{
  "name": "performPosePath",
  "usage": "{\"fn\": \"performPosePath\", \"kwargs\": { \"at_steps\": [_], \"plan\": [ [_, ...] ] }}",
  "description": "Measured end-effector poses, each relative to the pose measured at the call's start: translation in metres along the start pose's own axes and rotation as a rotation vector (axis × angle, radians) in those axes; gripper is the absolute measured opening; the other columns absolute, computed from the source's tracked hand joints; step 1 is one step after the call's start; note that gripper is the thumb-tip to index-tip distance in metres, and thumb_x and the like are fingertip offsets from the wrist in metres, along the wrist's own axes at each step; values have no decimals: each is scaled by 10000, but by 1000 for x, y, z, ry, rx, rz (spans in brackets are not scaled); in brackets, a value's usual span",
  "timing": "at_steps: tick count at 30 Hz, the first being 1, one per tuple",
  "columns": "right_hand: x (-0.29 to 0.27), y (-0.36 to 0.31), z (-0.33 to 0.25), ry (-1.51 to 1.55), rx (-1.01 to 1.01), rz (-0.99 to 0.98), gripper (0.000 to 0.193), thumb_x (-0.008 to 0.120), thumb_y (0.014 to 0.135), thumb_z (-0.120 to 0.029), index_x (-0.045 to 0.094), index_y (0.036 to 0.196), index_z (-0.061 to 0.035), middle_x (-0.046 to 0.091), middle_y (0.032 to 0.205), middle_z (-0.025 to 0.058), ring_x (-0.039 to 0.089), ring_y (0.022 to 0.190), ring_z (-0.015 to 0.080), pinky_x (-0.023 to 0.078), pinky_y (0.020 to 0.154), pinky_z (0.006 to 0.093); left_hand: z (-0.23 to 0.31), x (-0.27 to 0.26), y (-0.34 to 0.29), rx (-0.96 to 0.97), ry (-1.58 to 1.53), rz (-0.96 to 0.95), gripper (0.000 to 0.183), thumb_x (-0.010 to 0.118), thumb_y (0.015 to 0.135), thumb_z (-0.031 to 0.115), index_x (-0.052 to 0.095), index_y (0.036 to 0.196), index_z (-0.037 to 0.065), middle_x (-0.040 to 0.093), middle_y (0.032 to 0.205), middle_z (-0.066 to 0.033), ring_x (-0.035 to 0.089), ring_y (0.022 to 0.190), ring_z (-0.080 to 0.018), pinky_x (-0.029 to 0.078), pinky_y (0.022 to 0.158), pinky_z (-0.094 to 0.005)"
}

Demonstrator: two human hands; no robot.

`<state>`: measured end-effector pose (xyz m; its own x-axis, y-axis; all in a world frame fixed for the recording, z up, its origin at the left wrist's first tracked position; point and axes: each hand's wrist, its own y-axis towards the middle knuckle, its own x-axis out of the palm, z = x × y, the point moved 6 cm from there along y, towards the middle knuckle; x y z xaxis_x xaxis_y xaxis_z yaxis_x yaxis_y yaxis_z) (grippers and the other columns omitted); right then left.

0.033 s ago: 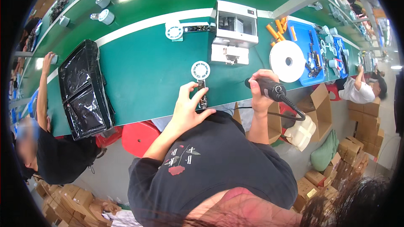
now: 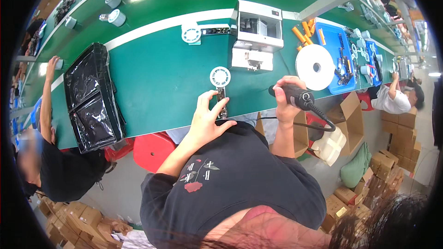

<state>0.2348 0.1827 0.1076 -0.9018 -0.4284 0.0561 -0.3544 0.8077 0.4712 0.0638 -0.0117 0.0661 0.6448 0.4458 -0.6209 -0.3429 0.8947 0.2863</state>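
Note:
At the near edge of the green table my left hand [image 2: 206, 117] is closed on a small device, its thumb and fingers pinching the narrow dark handle with exposed electronics. The device's round white slotted head [image 2: 220, 77] points away from me and lies on the table. Off to the right, my right hand [image 2: 287, 103] wraps round a black electric screwdriver [image 2: 299, 97], held above the table edge and apart from the device. A black cord curves down from its rear end. The screwdriver's tip cannot be made out.
Beyond my hands stands a white box-shaped machine [image 2: 258, 32], with a similar white device [image 2: 191, 33] to its left. A white disc [image 2: 315, 67] and a blue tray [image 2: 347, 86] of parts are at right. Black plastic-wrapped trays [image 2: 93, 99] lie left, near a co-worker's arm [image 2: 46, 96].

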Motion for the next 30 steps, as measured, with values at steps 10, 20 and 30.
{"fn": "performPosePath", "kwargs": {
  "at_steps": [10, 20, 30],
  "plan": [
    [3, -1, 4, -88, -19, 38, 364, 800, 909, -19, 616, 1221, 8, 704, 1017, 132, 685, 835, 182, 590, 783, 319, -23, 12, -16, 10, -123, 18, 517, 926, 806, 146, 745, 1276, 28, 598, 1439, -227, 690, 1213, -373, 625, 1000, -440],
    [8, 4, 3, -90, -1, 29, 345, 802, 927, -57, 625, 1215, 13, 710, 963, 137, 694, 786, 208, 592, 746, 331, -31, 17, -8, 84, -51, 0, 644, 985, 755, 290, 761, 1323, 87, 599, 1399, -182, 652, 1234, -333, 630, 980, -425],
    [18, 65, -35, 267, -27, 29, 286, 756, 1007, -94, 567, 1210, -26, 680, 887, 170, 603, 633, 198, 551, 605, 339, -37, 21, -8, 74, -123, -47, 676, 980, 772, 290, 736, 1369, 92, 538, 1459, -203, 660, 1271, -343, 643, 1027, -440]
  ]
}}
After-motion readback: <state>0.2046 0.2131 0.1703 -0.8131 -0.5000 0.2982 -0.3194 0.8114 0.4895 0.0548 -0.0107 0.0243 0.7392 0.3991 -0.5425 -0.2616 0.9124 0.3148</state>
